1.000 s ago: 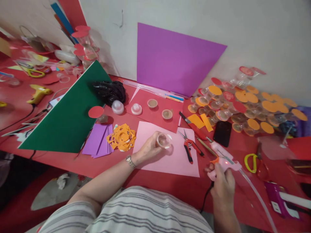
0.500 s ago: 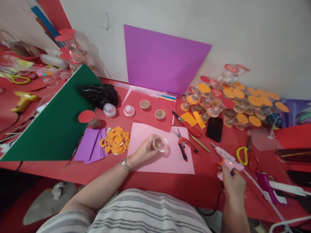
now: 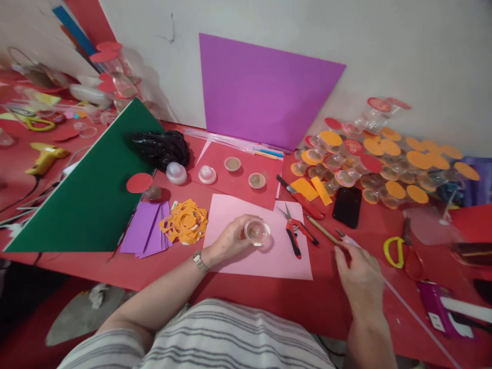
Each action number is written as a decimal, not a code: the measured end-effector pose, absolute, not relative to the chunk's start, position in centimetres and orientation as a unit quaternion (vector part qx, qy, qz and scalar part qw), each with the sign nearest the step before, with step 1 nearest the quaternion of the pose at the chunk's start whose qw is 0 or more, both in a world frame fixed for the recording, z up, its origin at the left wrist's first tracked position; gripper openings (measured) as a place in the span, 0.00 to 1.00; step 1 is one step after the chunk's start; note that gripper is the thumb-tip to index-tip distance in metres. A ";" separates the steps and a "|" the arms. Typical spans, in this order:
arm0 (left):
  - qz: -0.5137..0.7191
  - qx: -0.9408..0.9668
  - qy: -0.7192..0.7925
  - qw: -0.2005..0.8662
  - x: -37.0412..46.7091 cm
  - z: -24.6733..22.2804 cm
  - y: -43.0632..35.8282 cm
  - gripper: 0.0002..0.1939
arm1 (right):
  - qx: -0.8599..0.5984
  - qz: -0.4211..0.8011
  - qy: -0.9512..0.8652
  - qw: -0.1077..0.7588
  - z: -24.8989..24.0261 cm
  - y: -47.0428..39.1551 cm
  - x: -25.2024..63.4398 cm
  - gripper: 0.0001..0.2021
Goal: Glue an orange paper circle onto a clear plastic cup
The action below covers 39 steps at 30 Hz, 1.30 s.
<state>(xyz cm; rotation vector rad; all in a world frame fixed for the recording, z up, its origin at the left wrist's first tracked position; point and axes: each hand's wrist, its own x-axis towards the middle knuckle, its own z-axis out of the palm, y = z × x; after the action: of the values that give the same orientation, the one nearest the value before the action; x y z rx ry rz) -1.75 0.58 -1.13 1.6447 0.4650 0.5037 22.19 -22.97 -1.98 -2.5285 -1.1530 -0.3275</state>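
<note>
My left hand (image 3: 232,238), with a watch on its wrist, is closed round a small clear plastic cup (image 3: 257,233) over the pink paper sheet (image 3: 238,269). The cup's open mouth tilts up toward me. Thumb and fingers of my right hand (image 3: 359,271) close on the near end of a thin wooden stick (image 3: 323,228), which still lies on the table. Just behind those fingers the pink hot glue gun (image 3: 350,240) lies mostly hidden. Red-handled snips (image 3: 295,230) rest with blades apart on the sheet, between my hands.
Orange paper scraps (image 3: 186,223) and purple paper strips (image 3: 144,230) lie left, before a green board (image 3: 88,195). Two small cups (image 3: 257,180) stand on red paper. At right are a black phone (image 3: 346,207), yellow-handled scissors (image 3: 394,252) and many orange-topped plastic cups (image 3: 395,189).
My right hand has let go of the pink glue gun, now down on the table, and moved up and left to the wooden stick. My left hand keeps the cup nearly still.
</note>
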 end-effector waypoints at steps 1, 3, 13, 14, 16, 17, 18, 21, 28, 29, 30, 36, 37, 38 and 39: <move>0.224 0.722 0.203 0.622 -1.7 -1.1 0.6 0.16 | -0.882 -0.115 -0.425 0.166 -2.3 -22.0 22.4 0.21; 0.230 0.729 0.214 0.608 -1.7 -1.0 0.6 0.14 | -0.877 -0.111 -0.440 0.159 -3.1 -20.5 22.9 0.20; 0.216 0.771 0.224 0.555 -1.4 -1.7 0.5 0.12 | -0.886 -0.102 -0.429 0.146 -4.5 -18.8 24.0 0.19; 0.216 0.772 0.231 0.552 -1.4 -1.8 0.5 0.13 | -0.886 -0.100 -0.429 0.145 -4.4 -18.7 24.1 0.19; 0.214 0.775 0.244 0.542 -1.4 -2.0 0.5 0.15 | -0.885 -0.098 -0.432 0.141 -4.3 -18.6 24.1 0.18; 0.213 0.777 0.250 0.536 -1.4 -2.0 0.5 0.15 | -0.885 -0.098 -0.434 0.140 -4.1 -18.6 24.1 0.17; 0.211 0.780 0.256 0.530 -1.4 -2.1 0.5 0.15 | -0.884 -0.098 -0.435 0.139 -3.9 -18.7 24.1 0.17; 0.205 0.790 0.264 0.514 -1.4 -2.3 0.4 0.15 | -0.880 -0.100 -0.443 0.138 -2.7 -19.3 23.6 0.16; 0.208 0.800 0.265 0.496 -1.0 -2.4 0.4 0.14 | -0.868 0.023 -0.391 0.305 0.6 -19.8 19.1 0.18; 0.200 0.804 0.257 0.498 -0.9 -2.3 0.5 0.12 | -0.846 0.073 -0.401 0.343 1.0 -19.6 18.2 0.18; 0.190 0.807 0.247 0.502 -0.8 -2.1 0.6 0.10 | -0.822 0.126 -0.415 0.368 1.3 -19.3 17.4 0.17; 0.179 0.806 0.223 0.519 -0.6 -1.0 0.7 0.06 | -0.739 0.046 -0.562 0.369 3.1 -17.1 13.8 0.10; 0.180 0.805 0.223 0.519 -0.7 -0.9 0.7 0.06 | -0.732 0.023 -0.580 0.357 3.3 -16.9 13.5 0.10; 0.179 0.805 0.223 0.519 -0.7 -0.8 0.7 0.06 | -0.725 0.005 -0.596 0.344 3.6 -16.7 13.2 0.10; 0.177 0.805 0.223 0.520 -0.6 -0.8 0.7 0.06 | -0.719 -0.006 -0.611 0.331 3.7 -16.5 13.0 0.11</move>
<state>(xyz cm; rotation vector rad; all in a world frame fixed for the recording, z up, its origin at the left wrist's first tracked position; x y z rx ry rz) -0.65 0.66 -0.81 1.9314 0.5359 0.4245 12.97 -16.54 3.75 -1.8805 -1.5964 -0.0164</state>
